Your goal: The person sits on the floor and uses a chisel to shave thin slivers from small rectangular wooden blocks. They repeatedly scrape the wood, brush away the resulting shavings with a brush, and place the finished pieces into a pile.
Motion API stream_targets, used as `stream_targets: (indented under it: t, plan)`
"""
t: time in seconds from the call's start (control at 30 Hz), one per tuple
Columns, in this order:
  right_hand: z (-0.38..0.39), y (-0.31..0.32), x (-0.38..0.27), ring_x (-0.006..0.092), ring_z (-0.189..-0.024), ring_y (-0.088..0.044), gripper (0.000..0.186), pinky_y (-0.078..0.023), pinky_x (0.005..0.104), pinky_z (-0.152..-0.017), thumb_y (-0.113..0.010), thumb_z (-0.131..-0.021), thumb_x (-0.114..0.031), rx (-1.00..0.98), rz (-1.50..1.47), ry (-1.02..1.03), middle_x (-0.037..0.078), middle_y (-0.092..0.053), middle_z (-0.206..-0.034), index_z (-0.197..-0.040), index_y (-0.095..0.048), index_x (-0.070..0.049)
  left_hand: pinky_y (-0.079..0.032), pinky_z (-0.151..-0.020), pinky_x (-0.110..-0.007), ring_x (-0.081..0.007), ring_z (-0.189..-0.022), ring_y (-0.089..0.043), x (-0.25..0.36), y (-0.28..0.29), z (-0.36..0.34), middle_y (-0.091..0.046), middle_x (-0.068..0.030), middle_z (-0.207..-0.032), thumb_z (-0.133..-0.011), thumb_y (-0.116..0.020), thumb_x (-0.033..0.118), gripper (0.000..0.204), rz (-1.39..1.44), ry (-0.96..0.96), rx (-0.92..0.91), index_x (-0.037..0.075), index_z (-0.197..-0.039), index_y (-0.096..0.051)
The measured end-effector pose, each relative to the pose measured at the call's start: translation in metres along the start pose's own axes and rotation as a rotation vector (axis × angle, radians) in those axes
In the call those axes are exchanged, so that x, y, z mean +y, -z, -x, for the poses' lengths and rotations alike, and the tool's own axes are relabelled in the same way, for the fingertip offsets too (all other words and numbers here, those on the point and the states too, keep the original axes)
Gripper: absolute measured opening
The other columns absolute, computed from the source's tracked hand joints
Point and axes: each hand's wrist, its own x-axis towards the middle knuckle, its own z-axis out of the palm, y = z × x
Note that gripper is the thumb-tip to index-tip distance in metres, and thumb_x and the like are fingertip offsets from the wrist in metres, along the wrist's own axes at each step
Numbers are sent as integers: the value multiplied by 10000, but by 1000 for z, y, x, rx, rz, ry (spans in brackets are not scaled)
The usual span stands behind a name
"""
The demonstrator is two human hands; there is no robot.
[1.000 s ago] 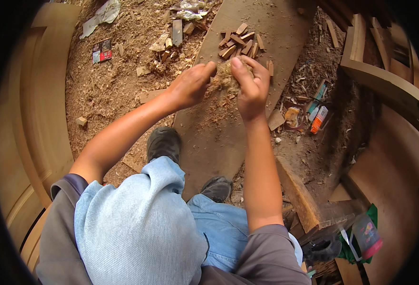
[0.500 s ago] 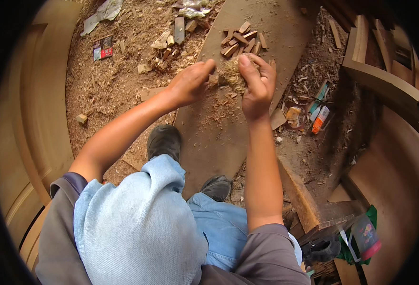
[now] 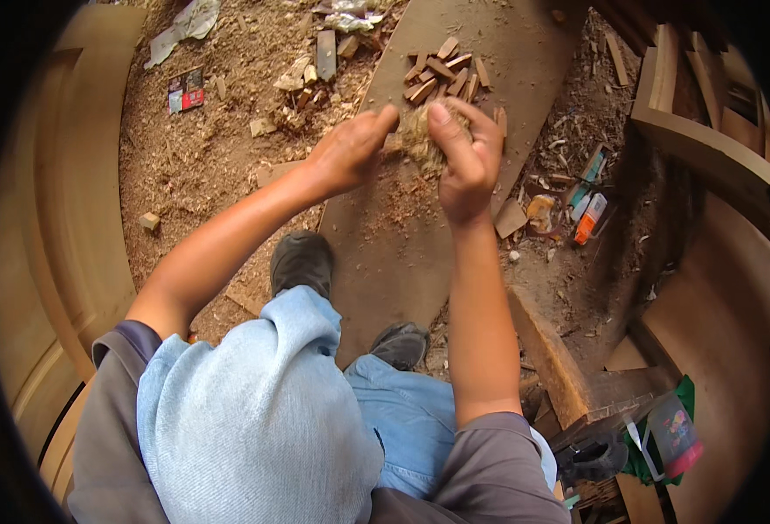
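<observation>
My left hand [image 3: 350,155] is closed, thumb side up, over the board. It grips a small piece of wood that is mostly hidden by the fingers and the wad. My right hand [image 3: 466,162] is closed on a wad of tan, stringy fibre [image 3: 420,144], slightly blurred, which reaches across to the left fingertips. Just beyond both hands, a pile of small brown wood pieces [image 3: 441,74] lies on the flat brown board [image 3: 393,253]. Reddish wood dust is scattered on the board below the hands.
Wood shavings [image 3: 201,175] and offcuts cover the ground at left. A curved wooden panel [image 3: 70,201] stands at the left edge. Wooden frame parts [image 3: 708,144] stand at right, near an orange-and-white package [image 3: 589,218]. A clear container with a pink base [image 3: 675,437] is at lower right.
My right hand has shifted slightly left with the fibre wad, bringing it against the piece in my left hand. The left hand has hardly moved.
</observation>
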Motion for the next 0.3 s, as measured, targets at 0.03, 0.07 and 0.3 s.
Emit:
stream_targets:
  t: [0.03, 0.07, 0.3]
  plan:
    - [-3, -3, 2, 49, -588, -466, 201, -322, 207, -532, -640, -919, -169, 17, -27, -26, -17, -578, -665, -804, -658, -4, -461, -713, -496, -413, -838, -581, 1, 0, -1, -552, -183, -831, -779, -600, -57, 347, 21, 23, -33, 55, -1047, -409]
    - [-4, -1, -1, 49, -601, -473, 198, -329, 204, -543, -643, -920, -166, -12, -30, 3, -17, -581, -672, -816, -659, 1, -461, -710, -494, -412, -835, -580, 1, 0, -1, -551, -181, -831, -792, -610, -41, 335, 8, 5, -1, 56, -1043, -410]
    - [0, 11, 11, 79, -673, -546, 244, -409, 206, -617, -678, -926, -204, -23, -9, -52, 29, -636, -761, -980, -688, 34, -475, -741, -489, -412, -871, -596, 4, 4, 4, -555, -197, -887, -832, -763, 194, 435, -65, 13, 25, 70, -1050, -408]
